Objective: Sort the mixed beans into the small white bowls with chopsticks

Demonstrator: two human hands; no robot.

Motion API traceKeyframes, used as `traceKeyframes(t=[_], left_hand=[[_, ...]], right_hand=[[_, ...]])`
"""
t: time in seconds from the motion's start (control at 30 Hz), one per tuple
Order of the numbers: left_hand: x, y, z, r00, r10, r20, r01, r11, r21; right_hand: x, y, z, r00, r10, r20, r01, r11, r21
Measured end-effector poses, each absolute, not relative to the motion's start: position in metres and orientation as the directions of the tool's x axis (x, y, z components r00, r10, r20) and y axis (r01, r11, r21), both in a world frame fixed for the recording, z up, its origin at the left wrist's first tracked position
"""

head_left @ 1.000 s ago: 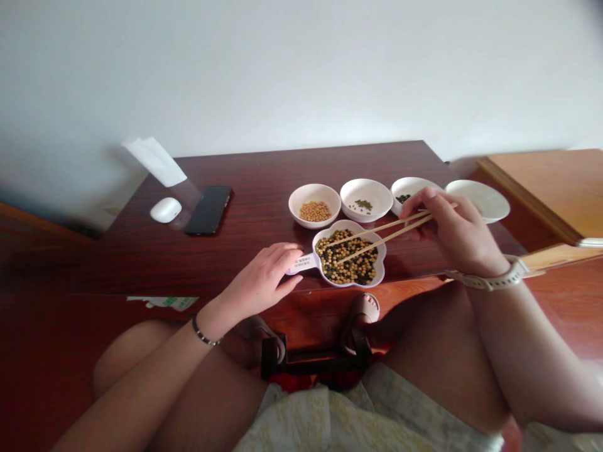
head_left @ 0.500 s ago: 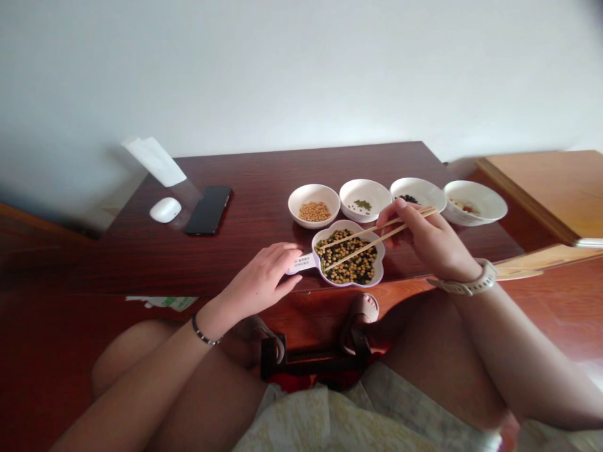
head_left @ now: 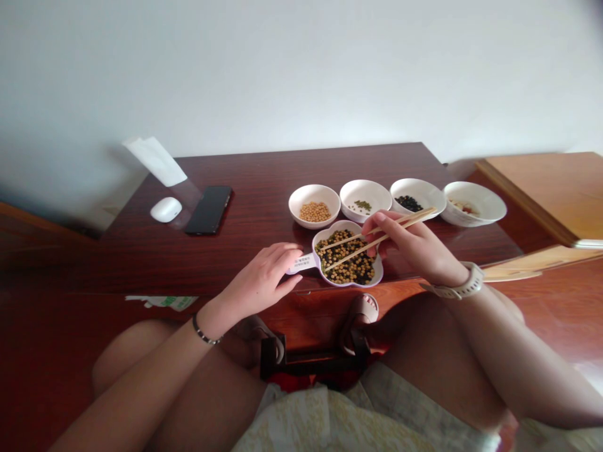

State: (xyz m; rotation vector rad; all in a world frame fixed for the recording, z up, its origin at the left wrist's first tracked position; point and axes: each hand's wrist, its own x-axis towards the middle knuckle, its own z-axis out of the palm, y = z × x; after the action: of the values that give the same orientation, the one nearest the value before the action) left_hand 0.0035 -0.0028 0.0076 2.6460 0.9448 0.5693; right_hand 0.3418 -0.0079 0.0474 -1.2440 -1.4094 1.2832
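Note:
My left hand (head_left: 269, 276) grips the labelled handle of a flower-shaped bowl (head_left: 379, 269), white inside with a lilac rim. Yellow, black and green beans (head_left: 349, 267) are mixed in it. In my right hand (head_left: 409, 242) is a pair of chopsticks (head_left: 362, 248), their tips down among the beans at the bowl's left side. Behind stand a white bowl of yellow beans (head_left: 315, 212), one with a few green beans (head_left: 362, 206), and one with black beans (head_left: 409, 203). A fourth white bowl (head_left: 490, 204) at the right holds small pale and reddish pieces.
A black phone (head_left: 209, 210), a white rounded case (head_left: 166, 209) and a white upright packet (head_left: 154, 161) are on the left of the dark wooden table (head_left: 254, 169). Beyond its right end is a lighter wooden piece of furniture (head_left: 551, 188). A wall rises behind.
My right hand has slid left and slightly down along the chopsticks, closer to the flower-shaped bowl, uncovering the black beans behind. The chopstick tips and my left hand have stayed in place.

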Motion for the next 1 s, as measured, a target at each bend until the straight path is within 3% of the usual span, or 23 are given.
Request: traceKeyframes(t=[0.37, 1.0], left_hand=[[0.004, -0.002, 0.008, 0.709, 0.655, 0.259, 0.549, -0.745, 0.379], [0.004, -0.003, 0.008, 0.712, 0.652, 0.259, 0.547, -0.747, 0.378]], right_hand=[[0.338, -0.012, 0.052, -0.132, 0.988, -0.076, 0.113, -0.061, -0.992], [0.331, -0.019, 0.046, -0.241, 0.97, -0.03, 0.195, 0.018, -0.981]])
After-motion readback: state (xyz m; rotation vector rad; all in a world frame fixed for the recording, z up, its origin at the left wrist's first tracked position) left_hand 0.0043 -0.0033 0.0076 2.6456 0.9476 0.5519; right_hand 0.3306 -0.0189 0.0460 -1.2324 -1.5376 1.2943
